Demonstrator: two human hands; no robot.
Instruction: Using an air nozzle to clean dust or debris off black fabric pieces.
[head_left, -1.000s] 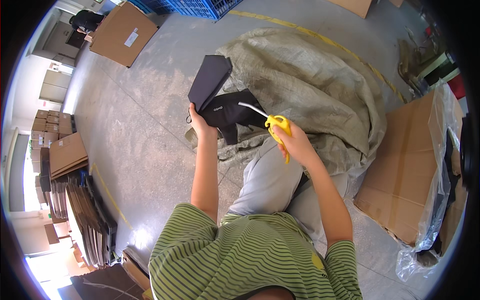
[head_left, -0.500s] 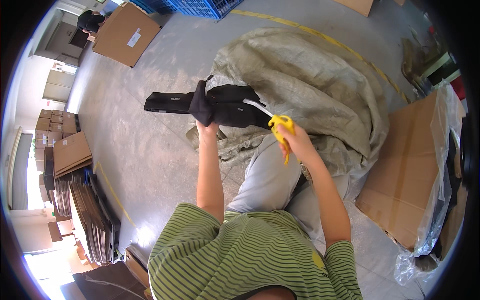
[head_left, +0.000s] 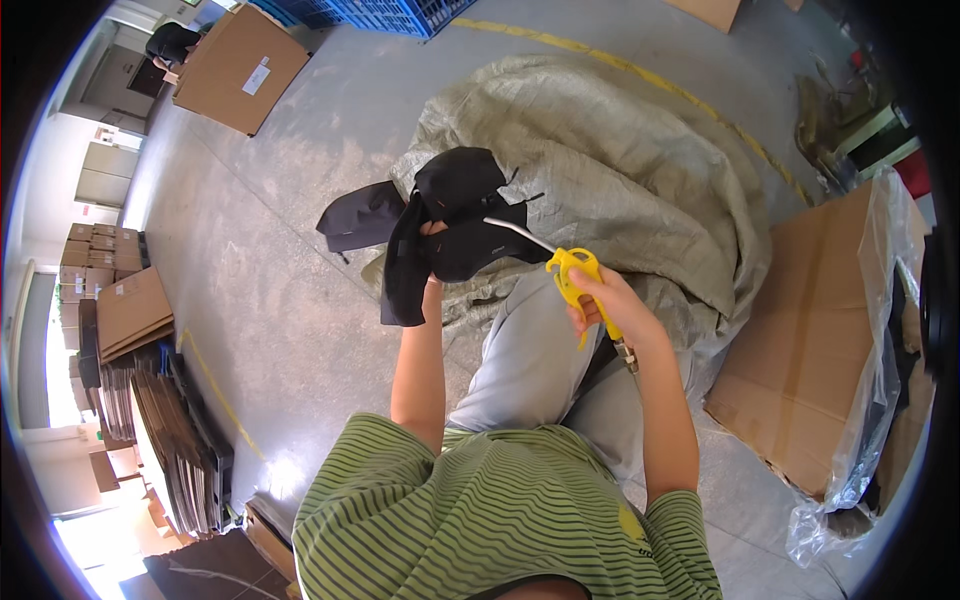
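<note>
In my right hand (head_left: 608, 298) is a yellow air blow gun (head_left: 578, 268), its bent metal nozzle reaching left to the black fabric piece. Whether the nozzle tip touches the cloth I cannot tell. My left hand (head_left: 433, 229) grips the black fabric piece (head_left: 475, 245) from below, and the cloth hides most of that hand. Several soft lobes of the piece spread around the hand: one sticks out to the left, another hangs down over my wrist. A metal fitting (head_left: 625, 352) joins the blow gun's handle below my right hand.
A large crumpled beige woven sheet (head_left: 600, 150) lies beyond my knees. On the right leans a big cardboard box (head_left: 800, 340) with clear plastic. Stacked flat cardboard (head_left: 175, 440) stands left. At the far left a person (head_left: 172, 42) is beside a carton (head_left: 243, 68); blue crates (head_left: 385, 14) stand behind.
My left hand has turned the black fabric piece, so its lobes now bunch and hang differently. My right hand with the blow gun has shifted slightly right and down.
</note>
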